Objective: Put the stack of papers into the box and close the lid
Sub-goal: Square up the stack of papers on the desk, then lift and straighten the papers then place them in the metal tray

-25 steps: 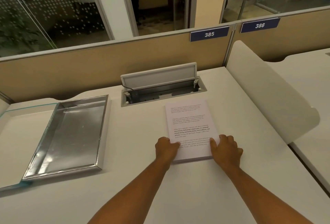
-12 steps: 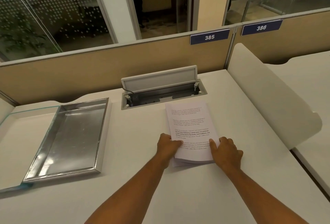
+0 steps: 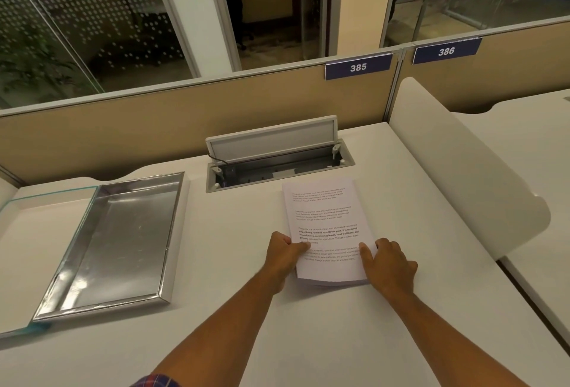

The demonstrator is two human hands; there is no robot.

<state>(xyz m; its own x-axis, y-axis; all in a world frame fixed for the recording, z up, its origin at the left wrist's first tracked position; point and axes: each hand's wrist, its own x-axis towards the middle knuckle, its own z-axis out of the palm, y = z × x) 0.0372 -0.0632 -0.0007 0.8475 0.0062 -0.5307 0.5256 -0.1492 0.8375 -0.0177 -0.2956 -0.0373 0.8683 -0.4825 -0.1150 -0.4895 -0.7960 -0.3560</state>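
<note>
The stack of papers (image 3: 327, 229) lies on the white desk (image 3: 246, 325), just in front of the open cable hatch (image 3: 277, 160), and it is on its way up: in the head view, the only one we have, the near edge now bows clear of the desktop with a shadow under it, where a second ago the sheets lay flat. The left hand (image 3: 285, 255) pinches the left edge, thumb on the printed top sheet, the other fingers out of sight, presumably curled underneath. The right hand (image 3: 390, 265) pinches the right near corner the same way, thumb pressed on the page, knuckles resting by the desk. Both thumbs have crept further onto the sheet than they were a moment ago, so the grip looks set and the lift has begun. The far end of the stack seems to be touching the desk yet. Over to the left, well apart, sits the shiny metal box (image 3: 123, 238), open and with nothing in it, and beside it, further left, the glass lid (image 3: 40, 251) laid back flat. Next comes the carry across, I'd say; loose sheets could fan or slide if the pinch is uneven.
</note>
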